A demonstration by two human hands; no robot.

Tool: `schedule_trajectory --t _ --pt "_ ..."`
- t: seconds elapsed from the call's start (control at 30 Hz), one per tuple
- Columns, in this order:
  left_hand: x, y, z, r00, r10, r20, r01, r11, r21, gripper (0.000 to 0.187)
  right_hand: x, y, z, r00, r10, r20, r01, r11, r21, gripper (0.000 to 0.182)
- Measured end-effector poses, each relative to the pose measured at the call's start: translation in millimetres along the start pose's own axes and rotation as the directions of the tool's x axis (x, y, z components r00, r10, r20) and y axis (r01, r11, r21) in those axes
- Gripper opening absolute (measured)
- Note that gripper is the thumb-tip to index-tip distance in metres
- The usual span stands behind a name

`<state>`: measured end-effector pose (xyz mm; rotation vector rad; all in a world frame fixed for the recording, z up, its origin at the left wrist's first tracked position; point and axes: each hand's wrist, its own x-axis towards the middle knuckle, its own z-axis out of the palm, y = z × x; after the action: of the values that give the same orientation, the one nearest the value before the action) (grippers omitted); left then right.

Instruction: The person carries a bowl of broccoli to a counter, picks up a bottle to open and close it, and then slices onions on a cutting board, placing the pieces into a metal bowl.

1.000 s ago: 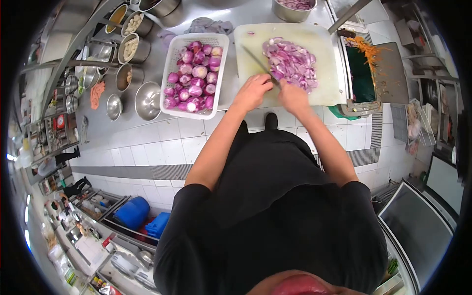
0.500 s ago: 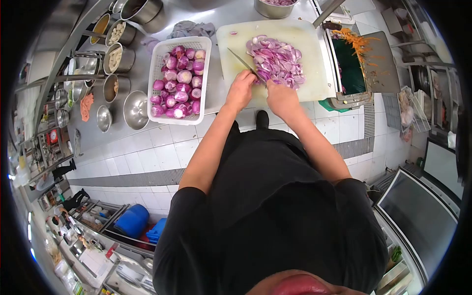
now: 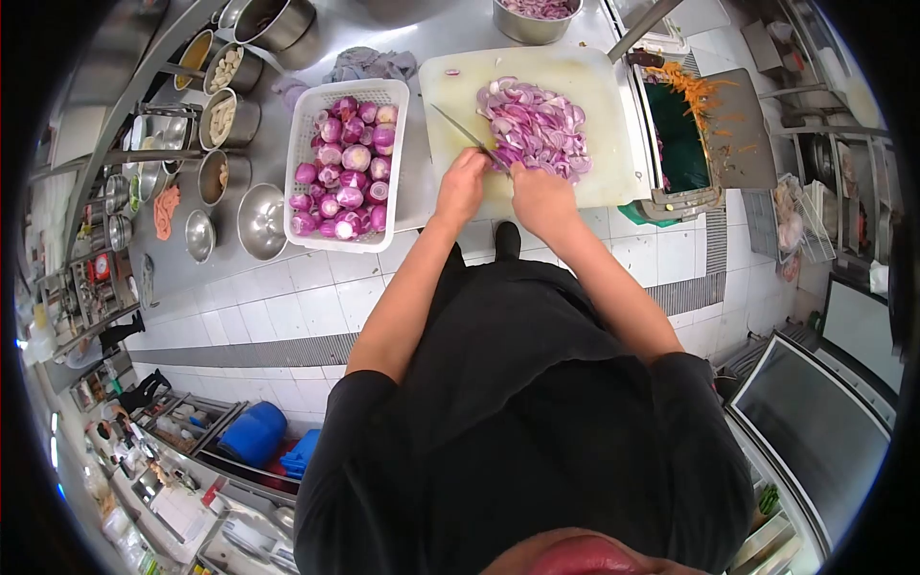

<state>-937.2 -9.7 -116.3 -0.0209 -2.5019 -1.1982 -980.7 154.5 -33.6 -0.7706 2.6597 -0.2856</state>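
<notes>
Our left hand (image 3: 461, 187) is wrapped tight round the handle of a knife (image 3: 462, 133), blade angled up and away from it. Our right hand (image 3: 540, 196) is curled, fingers pressed down at the near edge of the sliced onion pile (image 3: 535, 127); we can't tell what exactly sits under them. Pile: purple-and-white half-ring slices, loose heap, just beyond the right hand on a white cutting board (image 3: 586, 72). Left of the left hand, a white basket (image 3: 305, 161) holds whole peeled purple onions (image 3: 347, 168). Farther left on the steel surface (image 3: 249, 259), metal bowls (image 3: 262, 217). Beyond the board, a metal pot (image 3: 533, 19) with more slices.
</notes>
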Motion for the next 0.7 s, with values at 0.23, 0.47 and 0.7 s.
schedule_trajectory --t 0.23,0.47,0.7 --pt "21 10 -51 0.975 0.221 -0.015 -0.199 0.903 0.380 0.017 12 7 15 1.000 -0.003 0.002 0.002 0.986 0.168 0.024" --pt "43 -79 -160 0.871 -0.449 -0.198 0.457 0.597 0.660 0.063 -24 17 38 0.992 -0.105 0.075 0.088 0.976 0.200 0.025" --pt "45 -65 -164 0.849 -0.521 -0.084 0.411 0.553 0.725 0.096 7 62 41 0.993 0.038 -0.111 -0.020 0.988 0.156 0.027"
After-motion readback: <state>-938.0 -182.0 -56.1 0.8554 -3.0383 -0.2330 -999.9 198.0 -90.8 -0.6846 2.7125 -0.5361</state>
